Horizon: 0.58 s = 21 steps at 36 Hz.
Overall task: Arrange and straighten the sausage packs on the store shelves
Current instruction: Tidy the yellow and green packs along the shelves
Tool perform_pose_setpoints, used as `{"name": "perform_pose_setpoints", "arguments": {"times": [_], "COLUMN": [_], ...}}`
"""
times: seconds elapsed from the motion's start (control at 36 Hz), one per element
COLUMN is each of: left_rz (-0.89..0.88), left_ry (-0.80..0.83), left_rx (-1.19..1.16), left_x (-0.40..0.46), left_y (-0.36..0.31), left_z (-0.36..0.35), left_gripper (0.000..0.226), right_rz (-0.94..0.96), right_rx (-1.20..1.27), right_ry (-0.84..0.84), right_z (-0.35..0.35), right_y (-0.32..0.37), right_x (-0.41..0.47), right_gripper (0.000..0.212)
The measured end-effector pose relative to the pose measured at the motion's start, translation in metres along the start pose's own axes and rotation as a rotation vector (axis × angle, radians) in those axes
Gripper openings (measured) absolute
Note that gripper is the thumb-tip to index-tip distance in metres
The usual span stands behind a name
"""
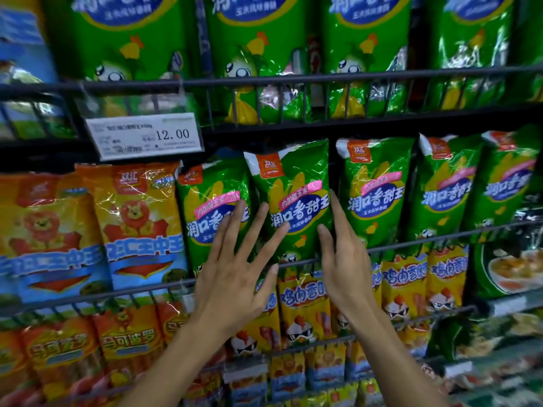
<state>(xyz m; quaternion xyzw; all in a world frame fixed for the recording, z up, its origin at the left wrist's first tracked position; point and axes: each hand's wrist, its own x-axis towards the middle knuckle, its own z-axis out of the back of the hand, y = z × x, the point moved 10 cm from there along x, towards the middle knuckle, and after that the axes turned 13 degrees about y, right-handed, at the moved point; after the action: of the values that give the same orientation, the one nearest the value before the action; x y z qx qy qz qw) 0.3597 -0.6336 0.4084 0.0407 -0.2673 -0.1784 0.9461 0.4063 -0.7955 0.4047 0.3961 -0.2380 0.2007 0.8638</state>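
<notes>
A green corn sausage pack [293,189] stands upright in the middle shelf row, behind a wire rail [411,243]. My left hand [238,268] is spread flat with fingers apart, fingertips on the pack's lower left and on the green pack [211,207] beside it. Held edge-on with straight fingers, my right hand [343,254] touches the middle pack's right side. Neither hand grips anything. More green packs [376,189] line up to the right.
Orange lion packs [135,218] stand at the left. Larger green packs [258,39] fill the upper shelf behind a wire rail, with a 12.00 price tag [145,136]. Yellow chicken packs [305,301] and more orange packs [129,336] fill the rows below.
</notes>
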Motion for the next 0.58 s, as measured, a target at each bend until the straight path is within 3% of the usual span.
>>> {"name": "perform_pose_setpoints", "arguments": {"times": [0.14,0.25,0.36,0.44,0.58], "left_rz": [-0.013,-0.021,-0.022,-0.017,0.005], "left_ry": [0.024,0.012,0.009,0.006,0.031], "left_rx": [-0.001,-0.013,0.001,0.004,0.008], "left_x": [0.0,-0.001,0.0,0.0,0.002], "left_y": [-0.002,-0.002,-0.003,-0.003,-0.003], "left_z": [0.0,0.001,0.002,0.002,-0.001], "left_gripper": [0.065,0.065,0.068,0.067,0.065], "right_rz": [-0.017,0.002,0.198,0.317,0.306], "right_rx": [-0.133,-0.096,-0.098,-0.145,-0.265], "right_ry": [0.023,0.03,-0.089,-0.026,0.053], "right_z": [0.005,0.006,0.017,0.006,-0.014], "right_y": [-0.004,0.001,0.027,0.035,0.031], "right_x": [-0.007,-0.01,-0.015,-0.011,-0.005], "right_gripper": [0.06,0.063,0.064,0.059,0.066]}}
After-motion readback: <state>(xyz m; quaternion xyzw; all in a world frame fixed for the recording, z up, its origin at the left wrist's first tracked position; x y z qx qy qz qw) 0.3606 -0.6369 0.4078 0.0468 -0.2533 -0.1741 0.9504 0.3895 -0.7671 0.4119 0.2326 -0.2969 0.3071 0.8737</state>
